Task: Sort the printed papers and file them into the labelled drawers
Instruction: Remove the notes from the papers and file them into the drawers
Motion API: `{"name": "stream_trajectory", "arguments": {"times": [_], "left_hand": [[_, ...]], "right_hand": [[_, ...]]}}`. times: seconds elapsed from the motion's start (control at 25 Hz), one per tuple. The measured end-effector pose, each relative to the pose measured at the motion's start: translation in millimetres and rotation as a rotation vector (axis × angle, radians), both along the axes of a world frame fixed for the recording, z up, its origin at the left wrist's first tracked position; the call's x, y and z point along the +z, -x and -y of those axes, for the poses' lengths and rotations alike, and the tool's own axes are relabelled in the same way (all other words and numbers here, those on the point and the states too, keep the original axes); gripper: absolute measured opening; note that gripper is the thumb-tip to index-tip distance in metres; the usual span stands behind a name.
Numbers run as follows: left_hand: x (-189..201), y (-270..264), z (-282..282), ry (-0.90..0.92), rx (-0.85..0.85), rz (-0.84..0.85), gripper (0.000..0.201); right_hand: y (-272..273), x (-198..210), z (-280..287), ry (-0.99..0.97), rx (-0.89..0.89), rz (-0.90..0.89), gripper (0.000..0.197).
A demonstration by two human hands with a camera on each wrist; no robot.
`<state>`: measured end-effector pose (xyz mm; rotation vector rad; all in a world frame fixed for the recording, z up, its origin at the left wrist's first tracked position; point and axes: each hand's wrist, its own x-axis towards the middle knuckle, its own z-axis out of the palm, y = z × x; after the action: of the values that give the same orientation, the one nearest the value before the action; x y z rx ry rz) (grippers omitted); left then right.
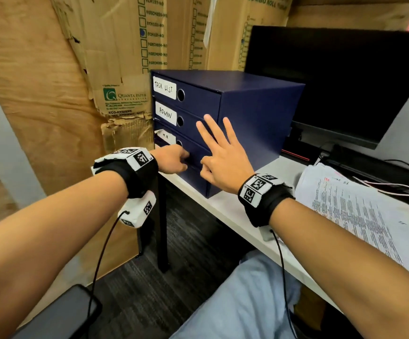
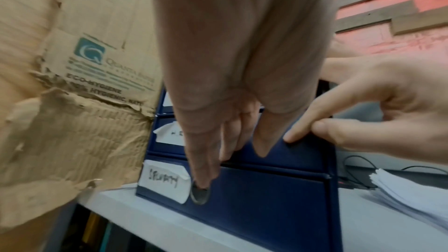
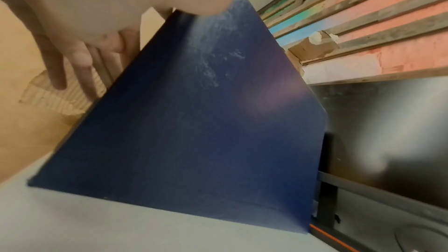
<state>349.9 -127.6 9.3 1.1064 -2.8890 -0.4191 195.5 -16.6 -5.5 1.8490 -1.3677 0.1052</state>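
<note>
Nearest, on the white table (image 1: pixel 225 211), to the right: a stack of printed papers (image 1: pixel 360 206), lying flat, untouched. Beyond it, at the table's left end, a navy drawer unit (image 1: pixel 252 113), four drawers labelled from the top TASK LIST, ADMIN, H.R and a blurred bottom word. At its front, the left hand (image 1: pixel 174 159), fingers (image 2: pixel 201 170) extended down, one fingertip in the bottom drawer (image 2: pixel 254 198) pull hole. Just beside, the right hand (image 1: pixel 223 155): index finger and thumb pressed together on the front of the H.R drawer (image 2: pixel 286 152), remaining fingers spread straight. Behind the unit, torn cardboard boxes (image 1: pixel 115 69) and a dark monitor (image 1: pixel 345 81).
</note>
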Motion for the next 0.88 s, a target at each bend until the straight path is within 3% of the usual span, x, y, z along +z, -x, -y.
{"name": "stream_trajectory", "arguments": {"times": [0.08, 0.24, 0.44, 0.56, 0.68, 0.88], "left_hand": [[3, 7, -5, -0.052, 0.005, 0.042, 0.021], [24, 38, -38, -0.128, -0.068, -0.028, 0.032], [31, 105, -102, -0.302, -0.314, 0.188, 0.04], [25, 150, -116, -0.171, -0.351, -0.006, 0.034], [14, 202, -112, -0.071, -0.21, -0.225, 0.025], [-1, 260, -109, 0.012, -0.08, -0.293, 0.024]], "right_hand": [[10, 1, -7, -0.009, 0.056, -0.022, 0.03], [64, 5, -47, 0.05, 0.168, 0.082, 0.036], [127, 20, -110, 0.277, -0.11, 0.29, 0.038], [161, 26, -147, 0.362, -0.242, 0.373, 0.037], [190, 30, -178, 0.441, -0.352, 0.443, 0.036], [229, 36, -196, 0.503, -0.457, 0.495, 0.033]]}}
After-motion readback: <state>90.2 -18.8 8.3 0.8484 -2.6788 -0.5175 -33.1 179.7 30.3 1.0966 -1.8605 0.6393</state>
